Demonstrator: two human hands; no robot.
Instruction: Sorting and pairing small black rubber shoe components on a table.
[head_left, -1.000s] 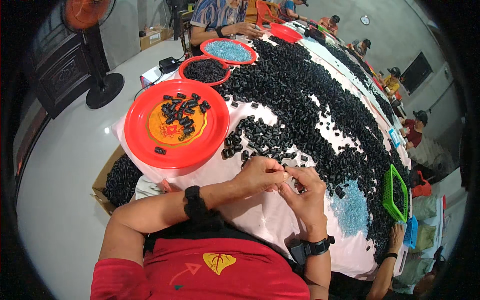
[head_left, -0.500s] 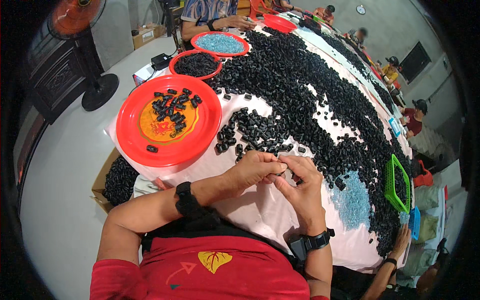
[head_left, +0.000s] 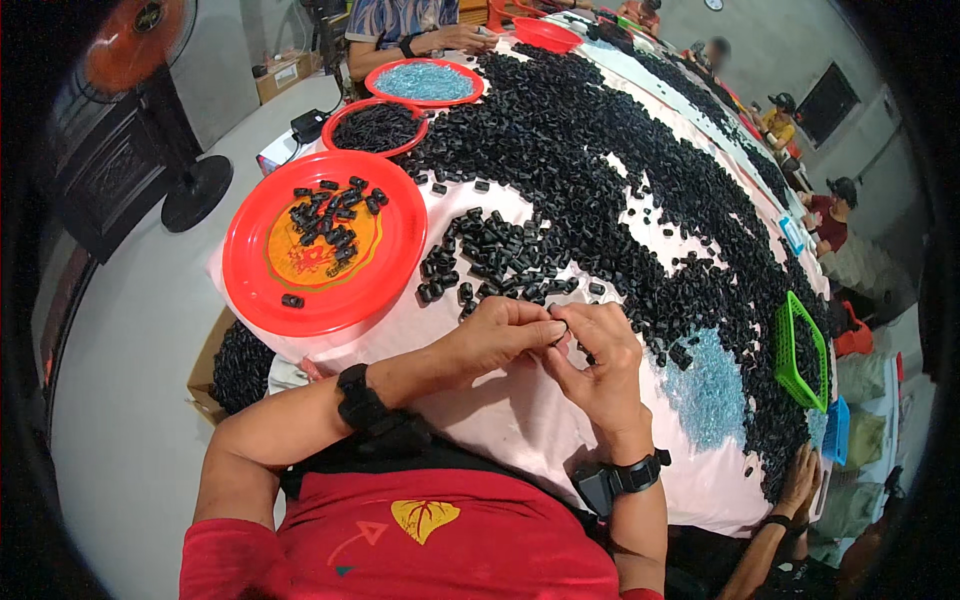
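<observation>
My left hand (head_left: 508,330) and my right hand (head_left: 603,365) meet at the fingertips over the near edge of the table. Pinched between them is a small black plastic piece (head_left: 561,323), mostly covered by the fingers. Just beyond lies a loose heap of short black cylindrical pieces (head_left: 500,250) on the pale pink cloth (head_left: 480,415). A large red plate (head_left: 395,270) sits left of the heap. Several black pieces (head_left: 340,238) rest in its middle, and one lies apart near its front rim.
Red trays hold clear bluish bits (head_left: 425,82) and thin black parts (head_left: 375,127). Black pieces (head_left: 600,150) spread far across the table. Loose clear bits (head_left: 708,390) lie right, near a green basket (head_left: 783,345). A co-worker's hand (head_left: 798,480) reaches in. A fan (head_left: 197,190) stands left.
The whole view has shifted slightly. My fingers have moved a little around the black piece, which now shows more plainly between the fingertips.
</observation>
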